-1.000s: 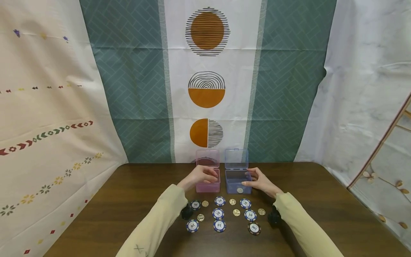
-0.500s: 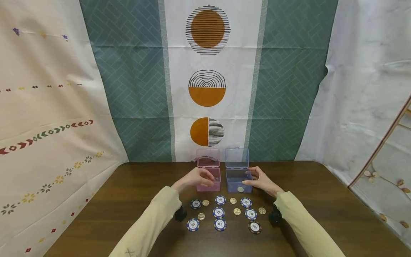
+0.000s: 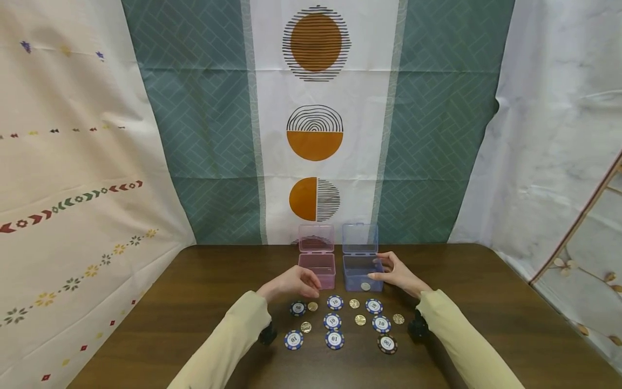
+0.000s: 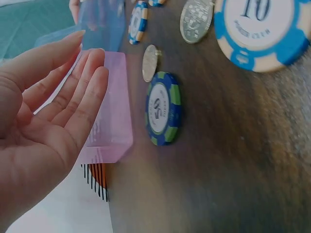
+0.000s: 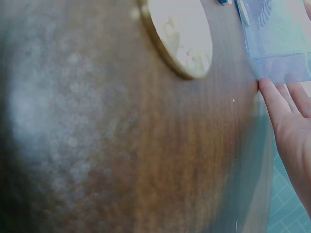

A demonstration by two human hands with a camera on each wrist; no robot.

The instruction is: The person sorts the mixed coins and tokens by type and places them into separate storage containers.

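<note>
My left hand (image 3: 293, 282) hovers at the front left of a small pink see-through box (image 3: 316, 281), thumb and fingers apart with nothing between them. In the left wrist view its palm and long fingers overlap the pink wall. To the right stands a blue see-through box (image 3: 357, 281), its lid raised like the pink one's. My right hand (image 3: 398, 274) grips the blue box at its right side, thumb at the front and fingers toward the back. A pale coin (image 3: 365, 286) shows at the blue front wall. A chip marked 50 (image 4: 158, 108) lies below the left hand.
Several blue-rimmed chips (image 3: 332, 321) and gold coins (image 3: 360, 320) are spread in front of the boxes on the brown table (image 3: 204, 292). A black-rimmed chip (image 3: 387, 344) lies at the front right. A patterned cloth (image 3: 316, 162) hangs behind the table.
My left hand has drawn back from over the pink box toward the front left, down near the chips. The right hand keeps its place at the blue box.
</note>
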